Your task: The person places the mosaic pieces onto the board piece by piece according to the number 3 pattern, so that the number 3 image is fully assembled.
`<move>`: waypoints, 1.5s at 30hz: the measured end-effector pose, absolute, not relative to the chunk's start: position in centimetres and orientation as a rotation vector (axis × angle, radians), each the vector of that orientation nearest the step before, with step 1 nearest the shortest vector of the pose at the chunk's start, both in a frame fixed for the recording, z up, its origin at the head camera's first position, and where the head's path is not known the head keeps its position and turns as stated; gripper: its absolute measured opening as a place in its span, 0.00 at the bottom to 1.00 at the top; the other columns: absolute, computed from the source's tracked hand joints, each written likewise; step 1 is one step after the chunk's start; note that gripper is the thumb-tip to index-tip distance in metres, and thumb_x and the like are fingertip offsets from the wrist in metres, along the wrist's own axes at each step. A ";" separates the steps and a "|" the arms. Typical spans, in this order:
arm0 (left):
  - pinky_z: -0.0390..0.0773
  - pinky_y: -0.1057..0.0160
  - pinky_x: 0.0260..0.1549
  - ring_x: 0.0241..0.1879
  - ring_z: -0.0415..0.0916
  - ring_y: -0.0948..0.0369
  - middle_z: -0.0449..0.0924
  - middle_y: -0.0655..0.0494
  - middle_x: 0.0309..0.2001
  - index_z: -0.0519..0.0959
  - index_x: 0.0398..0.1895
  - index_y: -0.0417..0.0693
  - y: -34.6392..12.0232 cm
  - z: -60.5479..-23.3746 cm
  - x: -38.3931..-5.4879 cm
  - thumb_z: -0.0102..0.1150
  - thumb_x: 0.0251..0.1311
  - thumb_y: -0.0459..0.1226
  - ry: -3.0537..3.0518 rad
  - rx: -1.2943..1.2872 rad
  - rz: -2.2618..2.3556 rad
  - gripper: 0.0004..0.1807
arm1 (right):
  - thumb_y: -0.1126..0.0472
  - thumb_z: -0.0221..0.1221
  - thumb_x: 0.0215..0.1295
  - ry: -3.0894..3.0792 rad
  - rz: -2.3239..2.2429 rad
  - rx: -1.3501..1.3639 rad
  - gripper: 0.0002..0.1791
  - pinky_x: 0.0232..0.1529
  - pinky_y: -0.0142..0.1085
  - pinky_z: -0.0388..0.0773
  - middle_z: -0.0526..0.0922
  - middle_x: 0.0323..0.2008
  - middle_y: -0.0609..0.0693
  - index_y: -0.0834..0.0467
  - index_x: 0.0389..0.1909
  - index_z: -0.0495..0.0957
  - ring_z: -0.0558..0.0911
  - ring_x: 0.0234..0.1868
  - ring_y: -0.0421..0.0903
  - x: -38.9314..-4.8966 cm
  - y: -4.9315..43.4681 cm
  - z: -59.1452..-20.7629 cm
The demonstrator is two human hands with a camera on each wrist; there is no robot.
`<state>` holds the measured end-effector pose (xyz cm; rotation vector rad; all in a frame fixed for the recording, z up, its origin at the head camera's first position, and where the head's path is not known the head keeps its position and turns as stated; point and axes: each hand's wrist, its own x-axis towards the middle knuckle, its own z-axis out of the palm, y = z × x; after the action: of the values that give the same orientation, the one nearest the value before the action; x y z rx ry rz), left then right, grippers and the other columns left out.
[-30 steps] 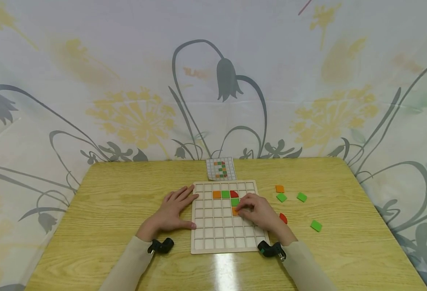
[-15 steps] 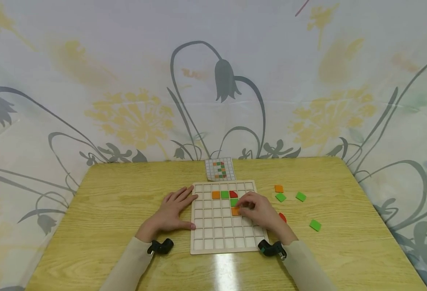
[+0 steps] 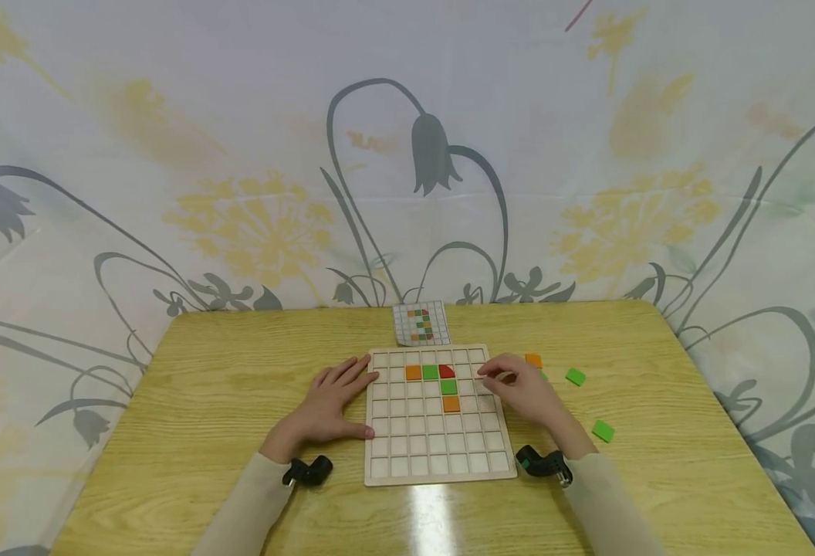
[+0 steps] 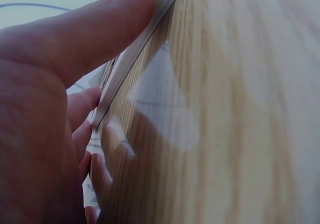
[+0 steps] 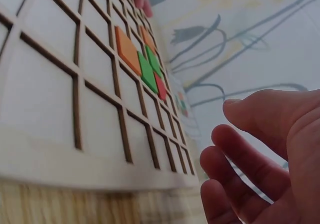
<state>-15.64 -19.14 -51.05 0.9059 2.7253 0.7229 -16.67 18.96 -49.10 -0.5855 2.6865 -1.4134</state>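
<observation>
A wooden grid board lies on the table. Set in its cells are an orange square tile, a green one and a red rounded-corner tile in a row. Below the red tile come another green tile and an orange tile. My left hand rests spread at the board's left edge, thumb and fingertips touching it. Over the right edge hovers my right hand, fingers loosely bent; in the right wrist view nothing shows between the thumb and fingers.
Right of the board lie a loose orange tile and green tiles; one is mostly hidden behind my right hand. A pattern card with a coloured grid lies behind the board. A patterned cloth hangs at the table's back edge.
My right hand has moved off the lower orange tile, to the right and slightly back, leaving that tile in its cell. It now covers the loose red tile. My left hand stays put.
</observation>
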 end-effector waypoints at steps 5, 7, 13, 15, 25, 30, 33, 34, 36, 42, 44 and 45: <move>0.41 0.36 0.68 0.78 0.37 0.48 0.42 0.52 0.80 0.57 0.79 0.53 -19.1 -51.0 -15.6 0.66 0.53 0.63 2.721 0.909 0.729 0.54 | 0.65 0.63 0.68 2.797 -1.402 -0.561 0.06 0.40 0.37 0.80 0.84 0.42 0.48 0.59 0.43 0.85 0.81 0.39 0.46 -16.9 20.6 -49.4; 0.41 0.36 0.68 0.78 0.37 0.48 0.41 0.52 0.80 0.57 0.79 0.53 -19.1 -51.0 -15.6 0.66 0.53 0.63 2.720 0.909 0.728 0.54 | 0.66 0.62 0.68 2.822 -1.405 -0.545 0.06 0.40 0.36 0.79 0.84 0.42 0.49 0.60 0.43 0.85 0.81 0.39 0.45 -16.9 21.3 -49.5; 0.40 0.36 0.68 0.78 0.37 0.48 0.41 0.53 0.80 0.56 0.79 0.54 -19.2 -51.2 -15.6 0.65 0.53 0.64 2.723 0.920 0.725 0.54 | 0.67 0.63 0.68 2.913 -1.405 -0.447 0.06 0.40 0.35 0.78 0.84 0.41 0.52 0.62 0.43 0.85 0.81 0.40 0.47 -16.5 23.5 -49.6; 0.40 0.36 0.68 0.78 0.36 0.48 0.41 0.53 0.80 0.56 0.79 0.54 -19.2 -51.2 -15.7 0.65 0.53 0.64 2.722 0.919 0.723 0.54 | 0.67 0.63 0.67 2.944 -1.390 -0.411 0.06 0.40 0.34 0.79 0.84 0.42 0.53 0.62 0.43 0.85 0.81 0.40 0.48 -16.4 24.1 -49.7; 0.41 0.37 0.68 0.78 0.36 0.49 0.40 0.54 0.80 0.56 0.79 0.54 -19.2 -51.4 -15.7 0.65 0.53 0.65 2.720 0.910 0.719 0.54 | 0.66 0.63 0.66 3.020 -1.252 -0.245 0.07 0.38 0.36 0.76 0.81 0.47 0.57 0.61 0.43 0.85 0.78 0.43 0.51 -15.8 26.5 -50.0; 0.40 0.36 0.68 0.78 0.36 0.49 0.41 0.53 0.80 0.56 0.79 0.54 -19.2 -51.2 -15.7 0.66 0.53 0.63 2.716 0.904 0.740 0.54 | 0.66 0.65 0.65 2.986 -1.230 -0.233 0.09 0.42 0.43 0.77 0.80 0.48 0.58 0.61 0.45 0.85 0.78 0.46 0.53 -15.9 27.0 -50.2; 0.40 0.36 0.68 0.78 0.36 0.49 0.41 0.53 0.80 0.56 0.79 0.54 -19.2 -51.1 -15.7 0.66 0.53 0.63 2.715 0.906 0.738 0.54 | 0.65 0.65 0.65 2.962 -1.216 -0.238 0.11 0.46 0.50 0.76 0.80 0.49 0.60 0.62 0.46 0.84 0.79 0.47 0.57 -16.0 27.0 -50.4; 0.40 0.36 0.68 0.78 0.36 0.49 0.40 0.53 0.80 0.56 0.79 0.54 -19.2 -51.1 -15.7 0.66 0.53 0.63 2.715 0.909 0.736 0.54 | 0.64 0.66 0.64 2.958 -1.210 -0.243 0.11 0.48 0.52 0.75 0.80 0.49 0.60 0.62 0.47 0.84 0.79 0.49 0.58 -16.1 27.0 -50.5; 0.40 0.36 0.68 0.78 0.35 0.49 0.40 0.53 0.80 0.56 0.79 0.54 -19.2 -51.1 -15.7 0.66 0.53 0.63 2.716 0.912 0.730 0.54 | 0.63 0.67 0.64 2.957 -1.200 -0.257 0.12 0.51 0.56 0.73 0.80 0.50 0.62 0.63 0.47 0.84 0.78 0.51 0.61 -16.1 26.9 -50.5; 0.39 0.37 0.68 0.78 0.36 0.49 0.41 0.53 0.80 0.56 0.79 0.53 -19.2 -51.1 -15.7 0.67 0.53 0.63 2.715 0.912 0.737 0.54 | 0.61 0.69 0.62 2.998 -1.142 -0.312 0.11 0.50 0.59 0.72 0.81 0.47 0.61 0.62 0.42 0.86 0.78 0.49 0.63 -16.4 26.5 -50.7; 0.40 0.36 0.68 0.78 0.36 0.49 0.41 0.53 0.80 0.57 0.79 0.53 -19.2 -51.2 -15.7 0.66 0.53 0.63 2.716 0.914 0.738 0.54 | 0.62 0.70 0.61 3.013 -1.116 -0.327 0.09 0.50 0.59 0.73 0.81 0.46 0.61 0.62 0.40 0.86 0.78 0.48 0.62 -16.4 26.4 -50.8; 0.40 0.36 0.68 0.78 0.36 0.49 0.41 0.53 0.80 0.57 0.79 0.53 -19.3 -51.2 -15.7 0.66 0.53 0.63 2.716 0.915 0.736 0.54 | 0.63 0.70 0.61 3.019 -1.106 -0.331 0.09 0.49 0.59 0.73 0.80 0.46 0.61 0.62 0.40 0.86 0.78 0.47 0.63 -16.4 26.3 -50.9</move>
<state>-15.66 -19.26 -51.18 0.9152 2.7160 0.7355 -16.43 26.32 -50.87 -0.3313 3.0186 -1.1061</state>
